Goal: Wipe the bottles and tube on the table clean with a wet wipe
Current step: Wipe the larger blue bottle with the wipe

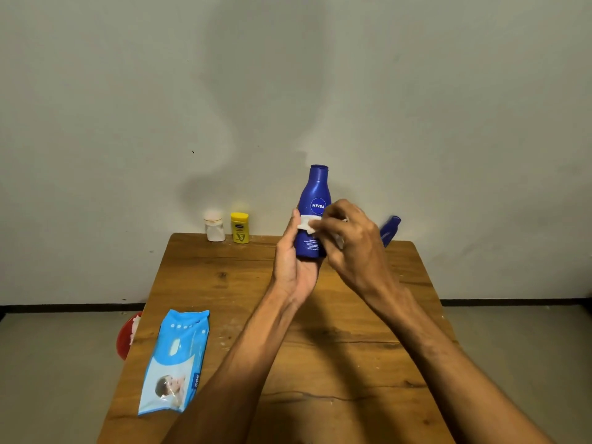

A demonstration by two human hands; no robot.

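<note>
Off the left edge of the worktop (320, 331), partly hidden below it: red tub (125, 338) with something white inside. Near the front-left corner, flat on the wood: blue wipe pack (174, 360). At the back edge, left of middle, upright and just beside each other: small white jar (214, 226), then yellow tube (240, 227). Above the back half, lifted clear and upright: blue Nivea bottle (315, 193), gripped low in left hand (293, 261), thumb up its left side. Pressed across the label: white wet wipe (308, 224), pinched by fingers (330, 221) of right hand (349, 238). Toward the back-right corner, tilted, partly behind that hand: second blue bottle (390, 229).
</note>
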